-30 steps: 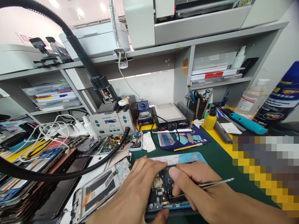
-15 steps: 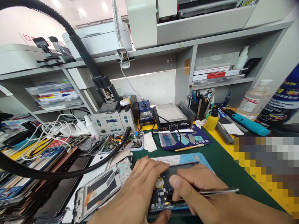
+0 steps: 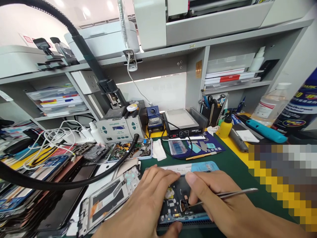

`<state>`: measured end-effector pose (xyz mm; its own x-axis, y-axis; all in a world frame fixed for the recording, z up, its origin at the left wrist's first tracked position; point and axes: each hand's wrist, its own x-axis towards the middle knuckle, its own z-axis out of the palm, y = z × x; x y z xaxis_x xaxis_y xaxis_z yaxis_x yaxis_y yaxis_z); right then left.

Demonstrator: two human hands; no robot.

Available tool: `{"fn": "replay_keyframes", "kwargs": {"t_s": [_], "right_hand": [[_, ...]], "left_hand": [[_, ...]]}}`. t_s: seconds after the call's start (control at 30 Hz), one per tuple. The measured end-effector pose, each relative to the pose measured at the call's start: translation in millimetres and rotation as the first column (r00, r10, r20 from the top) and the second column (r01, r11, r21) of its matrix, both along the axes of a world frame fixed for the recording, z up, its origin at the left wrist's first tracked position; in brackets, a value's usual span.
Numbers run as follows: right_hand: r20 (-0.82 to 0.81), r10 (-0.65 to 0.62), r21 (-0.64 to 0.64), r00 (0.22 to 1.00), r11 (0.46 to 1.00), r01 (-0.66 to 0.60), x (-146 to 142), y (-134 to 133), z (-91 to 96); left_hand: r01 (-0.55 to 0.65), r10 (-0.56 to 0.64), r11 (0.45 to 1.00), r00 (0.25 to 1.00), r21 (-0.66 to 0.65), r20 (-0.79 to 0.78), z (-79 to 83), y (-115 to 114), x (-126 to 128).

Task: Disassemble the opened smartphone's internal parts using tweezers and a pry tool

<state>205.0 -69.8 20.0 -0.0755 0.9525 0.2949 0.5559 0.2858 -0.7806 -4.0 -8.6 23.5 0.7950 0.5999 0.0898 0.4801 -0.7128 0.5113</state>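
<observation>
An opened phone (image 3: 177, 205) with its circuit board showing lies on the green mat (image 3: 235, 175) in front of me. My left hand (image 3: 146, 201) rests on the phone's left side, fingers curled over its edge and thumb at its near edge. My right hand (image 3: 218, 201) pinches metal tweezers (image 3: 223, 195), whose tips touch a small part near the middle of the board. A second phone frame (image 3: 106, 198) lies just left of my left hand.
A black flexible hose (image 3: 74, 183) curves across the left. Behind stand a soldering station (image 3: 119, 129), a heating plate (image 3: 182, 122), a parts tray (image 3: 131, 150), a yellow bottle (image 3: 225, 127) and a tool holder (image 3: 213, 110). Phone parts and cables pile up at the left. Bottles stand at the right.
My right hand has shifted slightly right and back, uncovering more of the board; the tweezer tips now sit on a small part. My left hand stays on the phone.
</observation>
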Motion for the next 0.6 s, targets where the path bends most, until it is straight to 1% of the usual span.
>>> {"fn": "replay_keyframes", "kwargs": {"t_s": [0.17, 0.43, 0.53, 0.6], "right_hand": [[-0.033, -0.023, -0.061, 0.999, 0.998, 0.021, -0.3, 2.9, -0.3], [-0.053, -0.038, -0.089, 0.998, 0.995, 0.033, -1.5, 1.2, 0.3], [-0.036, -0.015, -0.058, 0.999, 0.998, 0.013, 0.7, 0.2, 2.4], [-0.023, 0.018, 0.018, 1.0, 1.0, -0.017, 1.9, -0.4, 4.0]], "left_hand": [[-0.007, 0.007, 1.0, 1.0, -0.028, -0.005, -0.5, -2.7, 0.1], [0.031, -0.031, 0.999, 1.0, -0.042, -0.001, 5.8, -2.0, 0.5], [0.034, -0.034, 0.998, 0.999, -0.056, 0.003, 6.7, -1.2, 0.4], [0.022, -0.022, 0.998, 1.0, -0.055, 0.007, 6.3, -1.8, -0.9]]}}
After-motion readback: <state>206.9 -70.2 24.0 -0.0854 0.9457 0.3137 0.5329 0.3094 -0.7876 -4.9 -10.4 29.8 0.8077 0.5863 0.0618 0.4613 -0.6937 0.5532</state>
